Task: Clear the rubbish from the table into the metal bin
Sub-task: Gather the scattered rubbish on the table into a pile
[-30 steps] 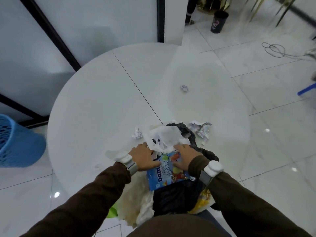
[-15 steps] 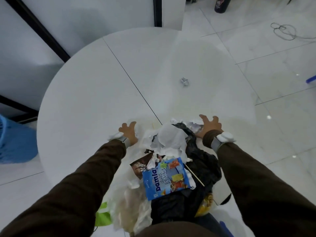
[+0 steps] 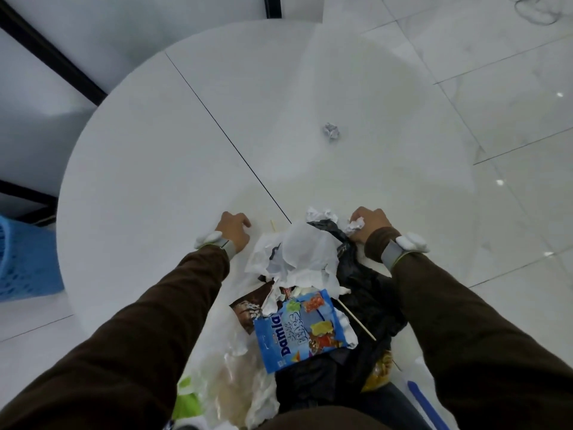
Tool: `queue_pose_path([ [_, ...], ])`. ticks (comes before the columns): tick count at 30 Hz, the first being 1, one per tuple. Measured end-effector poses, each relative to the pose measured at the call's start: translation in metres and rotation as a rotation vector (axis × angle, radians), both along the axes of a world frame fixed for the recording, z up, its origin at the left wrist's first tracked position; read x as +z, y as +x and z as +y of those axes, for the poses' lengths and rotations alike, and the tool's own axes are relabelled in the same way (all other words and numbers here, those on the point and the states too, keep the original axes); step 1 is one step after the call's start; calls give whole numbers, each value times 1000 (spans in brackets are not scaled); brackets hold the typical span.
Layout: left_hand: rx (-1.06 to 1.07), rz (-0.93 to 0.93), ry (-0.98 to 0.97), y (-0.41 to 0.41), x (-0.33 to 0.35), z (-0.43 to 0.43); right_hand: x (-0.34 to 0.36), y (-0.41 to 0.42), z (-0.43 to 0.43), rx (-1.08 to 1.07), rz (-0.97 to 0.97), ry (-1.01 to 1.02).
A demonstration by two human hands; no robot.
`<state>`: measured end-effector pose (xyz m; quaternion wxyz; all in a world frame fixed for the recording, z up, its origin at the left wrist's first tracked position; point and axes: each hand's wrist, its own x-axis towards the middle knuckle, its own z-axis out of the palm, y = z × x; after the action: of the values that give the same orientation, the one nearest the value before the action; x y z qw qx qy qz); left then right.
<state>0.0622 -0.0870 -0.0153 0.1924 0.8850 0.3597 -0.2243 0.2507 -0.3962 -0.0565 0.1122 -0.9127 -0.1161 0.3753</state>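
Here, right grip (image 3: 369, 225) grasping crumpled paper (image 3: 356, 225), left grip (image 3: 233, 228) curled, hold unclear, skewer (image 3: 356, 319) slanting down-right.

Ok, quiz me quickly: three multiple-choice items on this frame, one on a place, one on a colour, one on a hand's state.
1. Where is the lone crumpled ball?
A) on the table, alone on its far side
B) on the floor
C) in the blue basket

2. What colour is the sweet packet?
A) red
B) blue
C) black

3. What is the right hand doing?
A) lying flat and open
B) gripping crumpled paper
C) holding a wooden stick

Answers: 1 A, it sits by itself on the far tabletop; 2 B, its printed face is blue; 3 B, its fingers curl round the white wad.
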Motion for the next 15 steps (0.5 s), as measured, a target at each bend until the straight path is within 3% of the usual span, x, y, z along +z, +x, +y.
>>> queue_pose_path([
  [6, -82, -183, -15, 120, 20, -6, 39, -1, -22, -163, -115, 142],
  [10, -174, -297, -57, 195, 34, -29, 54, -22, -24, -135, -187, 286],
  [15, -269, -305, -55, 291, 25, -63, 42, -29, -35, -191, -228, 356],
])
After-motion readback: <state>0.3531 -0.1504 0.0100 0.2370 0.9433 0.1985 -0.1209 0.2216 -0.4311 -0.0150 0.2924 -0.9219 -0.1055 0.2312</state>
